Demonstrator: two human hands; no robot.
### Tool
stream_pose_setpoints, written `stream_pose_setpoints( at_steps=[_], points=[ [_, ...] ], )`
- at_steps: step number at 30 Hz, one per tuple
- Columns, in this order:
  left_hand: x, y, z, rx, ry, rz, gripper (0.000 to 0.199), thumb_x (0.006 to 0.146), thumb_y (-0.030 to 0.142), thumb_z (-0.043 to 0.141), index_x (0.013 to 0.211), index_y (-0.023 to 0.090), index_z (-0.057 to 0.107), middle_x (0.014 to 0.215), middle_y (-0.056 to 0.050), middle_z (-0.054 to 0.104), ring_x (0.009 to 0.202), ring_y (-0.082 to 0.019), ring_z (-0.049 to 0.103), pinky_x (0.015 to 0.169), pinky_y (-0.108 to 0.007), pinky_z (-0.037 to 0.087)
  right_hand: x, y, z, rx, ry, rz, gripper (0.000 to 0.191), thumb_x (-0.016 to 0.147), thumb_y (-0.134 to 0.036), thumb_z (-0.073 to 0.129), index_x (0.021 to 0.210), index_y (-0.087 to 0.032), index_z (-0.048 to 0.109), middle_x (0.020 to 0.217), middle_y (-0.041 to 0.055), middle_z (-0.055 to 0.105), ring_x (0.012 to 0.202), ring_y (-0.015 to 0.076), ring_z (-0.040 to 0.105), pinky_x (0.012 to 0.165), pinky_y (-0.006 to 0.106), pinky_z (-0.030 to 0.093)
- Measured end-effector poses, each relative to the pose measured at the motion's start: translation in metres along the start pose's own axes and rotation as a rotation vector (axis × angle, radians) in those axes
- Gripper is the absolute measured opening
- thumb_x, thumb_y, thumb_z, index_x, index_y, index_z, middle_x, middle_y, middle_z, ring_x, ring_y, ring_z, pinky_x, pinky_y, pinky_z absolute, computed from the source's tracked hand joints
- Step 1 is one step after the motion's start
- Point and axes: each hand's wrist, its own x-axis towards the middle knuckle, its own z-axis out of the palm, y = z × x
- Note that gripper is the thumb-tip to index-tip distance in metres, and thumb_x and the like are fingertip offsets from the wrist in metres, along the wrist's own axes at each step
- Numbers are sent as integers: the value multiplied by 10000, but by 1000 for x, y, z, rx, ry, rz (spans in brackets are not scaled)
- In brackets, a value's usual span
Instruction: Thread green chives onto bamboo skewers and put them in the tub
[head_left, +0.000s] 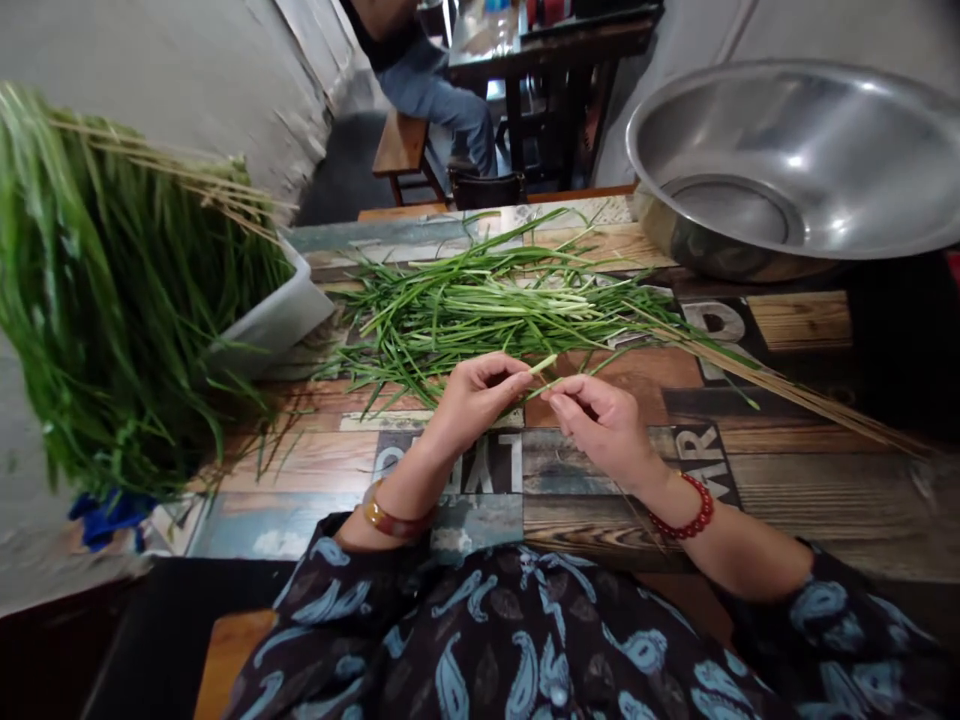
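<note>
Over the near side of the table, my left hand (480, 395) pinches a green stalk (544, 364), its pale end sticking out past the fingertips. Close on its right, my right hand (600, 420) is closed in a pinch, with a thin dark skewer slanting down beneath it. Whether its fingertips hold the skewer or part of a stalk is too small to tell. Just beyond both hands lies a loose pile of long green stalks (480, 310). Thin wooden skewers (780, 385) reach from the right side of that pile toward the table's right edge.
A white plastic bin (281, 315) at the left holds a large heap of skewered greens (112, 260). At the back right stands a wide steel basin (750, 150). Blue cloth (112, 518) lies at the lower left. Beyond the table a person in jeans (442, 100) sits on a bench.
</note>
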Motion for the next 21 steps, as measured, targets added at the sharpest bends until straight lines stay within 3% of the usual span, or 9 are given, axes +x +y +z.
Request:
stream_pose_setpoints(
  at_steps=[21],
  points=[
    [-4, -1, 4, 71, 122, 103, 135, 794, 245, 707, 710, 140, 716, 672, -13, 615, 633, -109, 512, 585, -236, 378, -3, 2, 0, 16, -36, 45, 158, 948, -302, 571, 921, -182, 670, 530, -69, 519, 453, 69, 448, 461, 213, 348]
  ],
)
